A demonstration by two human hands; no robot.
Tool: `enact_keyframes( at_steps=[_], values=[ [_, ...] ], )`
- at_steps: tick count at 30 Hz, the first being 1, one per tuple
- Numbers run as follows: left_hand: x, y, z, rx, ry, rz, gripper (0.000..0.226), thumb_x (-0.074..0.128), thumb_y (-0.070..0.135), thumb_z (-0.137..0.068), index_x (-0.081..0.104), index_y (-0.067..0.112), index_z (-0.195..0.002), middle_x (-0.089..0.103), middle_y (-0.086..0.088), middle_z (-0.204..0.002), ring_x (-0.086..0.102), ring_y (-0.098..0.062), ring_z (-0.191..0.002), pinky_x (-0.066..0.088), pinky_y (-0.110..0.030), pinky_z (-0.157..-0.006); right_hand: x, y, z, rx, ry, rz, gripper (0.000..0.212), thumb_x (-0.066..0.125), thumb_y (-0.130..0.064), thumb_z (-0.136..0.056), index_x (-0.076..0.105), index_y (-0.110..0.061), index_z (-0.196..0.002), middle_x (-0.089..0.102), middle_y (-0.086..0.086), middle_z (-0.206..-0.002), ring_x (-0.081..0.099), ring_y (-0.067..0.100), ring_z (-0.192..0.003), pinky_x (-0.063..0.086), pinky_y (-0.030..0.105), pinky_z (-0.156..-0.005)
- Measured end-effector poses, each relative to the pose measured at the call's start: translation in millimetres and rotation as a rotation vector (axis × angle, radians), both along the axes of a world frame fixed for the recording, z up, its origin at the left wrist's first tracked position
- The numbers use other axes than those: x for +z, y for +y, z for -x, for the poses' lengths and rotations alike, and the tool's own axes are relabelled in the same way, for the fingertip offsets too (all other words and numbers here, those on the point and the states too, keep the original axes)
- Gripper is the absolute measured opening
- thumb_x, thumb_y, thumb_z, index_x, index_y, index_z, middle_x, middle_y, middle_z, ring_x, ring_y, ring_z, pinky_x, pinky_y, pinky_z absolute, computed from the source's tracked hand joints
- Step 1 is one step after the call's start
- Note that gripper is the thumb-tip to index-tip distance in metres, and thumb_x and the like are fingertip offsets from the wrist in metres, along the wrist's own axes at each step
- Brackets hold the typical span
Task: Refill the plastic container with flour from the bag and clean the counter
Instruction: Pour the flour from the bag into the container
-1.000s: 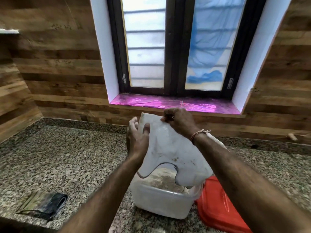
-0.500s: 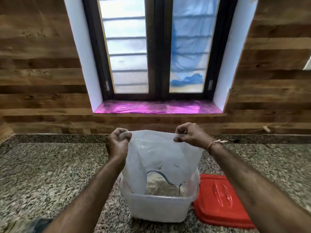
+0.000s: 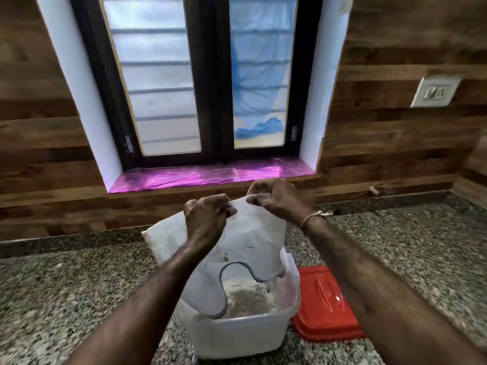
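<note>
The granite table (image 3: 66, 291) spreads below both grips. Directly under them sits the plastic container (image 3: 237, 330), flour (image 3: 247, 301) heaped inside, its red lid (image 3: 324, 306) lower right. The left hand (image 3: 205, 219) and right hand (image 3: 274, 198) each pinch the upturned bag's (image 3: 250, 243) bottom edge. Shake gently, mouth kept inside the rim. No readable writing.

bag (image 3: 253, 241): translucent white, faint grid texture, grey-blue trim on the handle cutout. container (image 3: 237, 335): cloudy clear plastic. flour (image 3: 247, 301): off-white, greyish in the middle. lid (image 3: 325, 306): solid red. counter (image 3: 66, 299): speckled granite, grey/black/cream. wall (image 3: 395, 133): brown wood-plank bands. windowsill (image 3: 184, 177): shiny magenta film. window frame (image 3: 213, 75): black. wrist thread (image 3: 311, 219): orange-tan.
</note>
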State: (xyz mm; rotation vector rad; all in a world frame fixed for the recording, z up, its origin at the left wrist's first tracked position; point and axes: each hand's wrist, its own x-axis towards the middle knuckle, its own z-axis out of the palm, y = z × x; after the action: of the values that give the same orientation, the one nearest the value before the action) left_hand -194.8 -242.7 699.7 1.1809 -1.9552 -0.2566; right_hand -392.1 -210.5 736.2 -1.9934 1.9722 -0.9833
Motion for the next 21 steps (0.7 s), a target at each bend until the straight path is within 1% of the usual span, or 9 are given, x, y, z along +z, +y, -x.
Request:
enact_keyframes(
  at_steps=[2,4,8,11,13,14,16,19,21],
  values=[
    [-5.7,-9.3,-14.6,-0.017,0.054,-0.044,0.018,0.078,0.029,-0.082,0.066,0.023,-0.069,0.06,0.026,-0.058,0.063,-0.001,-0.072,0.043,-0.04,-0.092,-4.8,5.6,19.1,0.071,-0.302,-0.085,0.017,0.073,-0.038,-0.089,0.074,-0.023,-0.097,0.075,-0.01,-0.09,0.07,0.008,-0.085,0.056,0.028,-0.073],
    [-13.2,-16.1,-25.8,-0.041,0.133,-0.093,0.015,0.079,0.024,-0.081,0.068,0.022,-0.07,0.065,0.031,-0.067,0.06,0.009,-0.069,0.046,-0.04,-0.093,-12.7,13.2,33.2,0.169,-0.568,-0.146,0.027,0.067,-0.03,-0.096,0.07,-0.006,-0.109,0.074,-0.005,-0.093,0.069,0.006,-0.084,0.054,0.023,-0.074],
    [-22.0,-21.2,-27.6,-0.078,0.223,-0.144,0.015,0.079,0.016,-0.08,0.069,0.02,-0.07,0.07,0.024,-0.072,0.062,0.008,-0.073,0.051,-0.039,-0.09,-30.1,14.7,41.5,0.187,-0.756,-0.176,0.042,0.072,-0.041,-0.086,0.068,-0.007,-0.11,0.074,-0.001,-0.094,0.066,0.011,-0.085,0.048,0.032,-0.077],
    [-26.4,-23.1,-23.5,-0.102,0.203,-0.126,0.013,0.08,0.016,-0.08,0.07,0.02,-0.072,0.07,0.028,-0.075,0.063,0.01,-0.074,0.051,-0.043,-0.092,-33.4,11.0,34.3,0.19,-0.908,-0.101,0.024,0.075,-0.026,-0.087,0.07,-0.007,-0.1,0.071,-0.002,-0.079,0.064,0.007,-0.068,0.051,0.025,-0.062],
    [-29.6,-26.2,-24.4,-0.085,0.169,-0.108,0.014,0.08,0.018,-0.08,0.07,0.023,-0.072,0.07,0.031,-0.076,0.063,0.011,-0.075,0.05,-0.045,-0.093,-32.2,9.5,30.0,0.163,-0.872,-0.032,0.013,0.074,-0.013,-0.09,0.068,-0.001,-0.092,0.066,0.001,-0.072,0.059,0.005,-0.06,0.05,0.021,-0.055],
    [-30.7,-26.9,-25.9,-0.067,0.137,-0.082,0.015,0.08,0.019,-0.08,0.069,0.025,-0.071,0.07,0.03,-0.075,0.063,0.009,-0.074,0.049,-0.046,-0.094,-31.8,8.0,28.6,0.124,-0.792,0.013,0.011,0.074,-0.01,-0.09,0.069,0.0,-0.087,0.064,0.002,-0.07,0.057,0.004,-0.059,0.049,0.021,-0.054],
    [-32.8,-27.6,-28.4,-0.018,0.039,-0.004,0.02,0.081,0.016,-0.079,0.066,0.027,-0.07,0.069,0.024,-0.07,0.066,0.002,-0.076,0.046,-0.044,-0.09,-33.3,2.0,26.6,0.008,-0.558,0.102,0.012,0.077,-0.015,-0.086,0.071,-0.011,-0.077,0.066,-0.003,-0.067,0.056,0.005,-0.06,0.051,0.028,-0.056],
    [-33.1,-25.8,-28.9,0.065,-0.117,0.083,0.027,0.08,0.011,-0.078,0.06,0.028,-0.07,0.068,0.018,-0.073,0.069,-0.011,-0.081,0.029,-0.034,-0.08,-39.8,-3.5,22.7,-0.145,-0.219,0.176,0.017,0.077,-0.032,-0.081,0.065,-0.024,-0.072,0.067,-0.009,-0.064,0.06,0.008,-0.059,0.056,0.034,-0.057],
    [-27.9,-23.5,-23.9,0.054,-0.13,0.126,0.024,0.08,0.017,-0.08,0.062,0.032,-0.077,0.072,0.014,-0.081,0.07,-0.017,-0.086,0.028,-0.034,-0.081,-37.4,-3.7,18.3,-0.121,-0.164,0.191,0.017,0.076,-0.032,-0.083,0.063,-0.025,-0.074,0.066,-0.01,-0.065,0.062,0.009,-0.061,0.058,0.035,-0.058]
  ],
)
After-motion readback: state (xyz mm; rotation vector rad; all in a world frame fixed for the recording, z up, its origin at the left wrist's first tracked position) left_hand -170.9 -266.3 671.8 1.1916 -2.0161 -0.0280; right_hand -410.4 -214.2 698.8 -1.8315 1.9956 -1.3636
